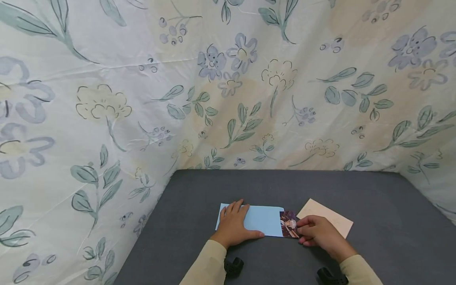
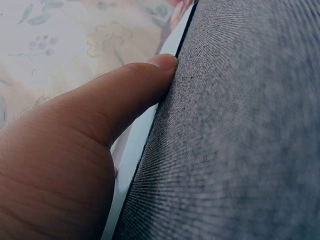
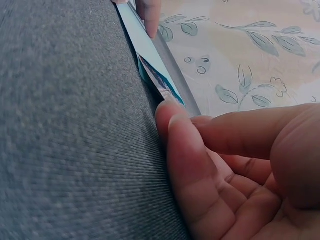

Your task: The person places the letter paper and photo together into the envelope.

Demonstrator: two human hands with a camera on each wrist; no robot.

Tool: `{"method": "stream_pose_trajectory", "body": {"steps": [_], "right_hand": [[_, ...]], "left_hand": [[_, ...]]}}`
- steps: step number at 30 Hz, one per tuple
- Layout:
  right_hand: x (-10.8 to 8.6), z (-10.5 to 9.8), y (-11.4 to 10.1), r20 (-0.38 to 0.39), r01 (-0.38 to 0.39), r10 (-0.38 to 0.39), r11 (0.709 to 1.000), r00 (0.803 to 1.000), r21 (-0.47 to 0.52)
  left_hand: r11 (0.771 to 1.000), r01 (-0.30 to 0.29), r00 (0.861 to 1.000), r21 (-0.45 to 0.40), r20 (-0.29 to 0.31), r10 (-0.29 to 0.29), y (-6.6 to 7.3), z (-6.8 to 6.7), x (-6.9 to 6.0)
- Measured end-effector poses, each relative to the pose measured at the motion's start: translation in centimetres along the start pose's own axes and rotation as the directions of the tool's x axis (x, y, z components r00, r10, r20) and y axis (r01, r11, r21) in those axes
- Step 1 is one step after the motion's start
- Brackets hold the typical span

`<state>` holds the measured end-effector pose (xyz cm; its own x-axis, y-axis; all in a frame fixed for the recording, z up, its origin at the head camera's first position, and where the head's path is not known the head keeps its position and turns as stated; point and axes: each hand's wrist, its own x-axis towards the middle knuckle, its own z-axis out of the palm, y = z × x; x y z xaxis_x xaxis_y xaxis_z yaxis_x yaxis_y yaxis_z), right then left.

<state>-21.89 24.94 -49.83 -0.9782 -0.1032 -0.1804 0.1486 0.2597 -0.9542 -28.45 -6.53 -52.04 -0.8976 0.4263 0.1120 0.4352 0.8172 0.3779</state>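
Observation:
A light blue envelope [image 1: 265, 217] lies flat on the grey table. My left hand [image 1: 232, 226] rests on its left part with the fingers spread, and the thumb [image 2: 135, 82] presses near the envelope's front edge. At the envelope's right end a dark printed photo card [image 1: 287, 224] sticks out. My right hand [image 1: 318, 233] pinches the card's right edge between thumb and fingers. In the right wrist view the card [image 3: 157, 80] sits partly inside the envelope's open end [image 3: 145, 35]; how deep it reaches is hidden.
A pale peach envelope [image 1: 329, 215] lies slanted behind the right hand, partly covered by it. The grey table [image 1: 199, 190] ends at a floral cloth [image 1: 249, 130] that hangs behind and at the left. Black wrist devices [image 1: 234, 267] sit on both wrists.

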Motion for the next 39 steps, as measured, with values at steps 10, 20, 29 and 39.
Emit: {"method": "stream_pose_trajectory", "body": {"steps": [10, 20, 29, 39], "right_hand": [[-0.1, 0.4, -0.1, 0.0, 0.005, -0.005, 1.0, 1.0, 0.007], [0.2, 0.7, -0.1, 0.015, 0.012, -0.012, 0.999, 1.0, 0.029], [0.3, 0.9, -0.3, 0.035, 0.009, -0.011, 0.998, 0.999, 0.068], [0.3, 1.2, -0.4, 0.051, 0.009, -0.014, 0.996, 0.999, 0.093]], "left_hand": [[1.0, -0.007, 1.0, 0.0, -0.007, 0.007, 0.1, -0.2, -0.2], [1.0, 0.005, 1.0, -0.005, 0.018, -0.005, -0.1, -0.3, 0.1], [1.0, -0.004, 1.0, 0.002, 0.014, 0.004, -0.2, -0.2, 0.2], [1.0, 0.001, 1.0, -0.001, 0.014, -0.001, 0.0, -0.3, 0.1]]}}
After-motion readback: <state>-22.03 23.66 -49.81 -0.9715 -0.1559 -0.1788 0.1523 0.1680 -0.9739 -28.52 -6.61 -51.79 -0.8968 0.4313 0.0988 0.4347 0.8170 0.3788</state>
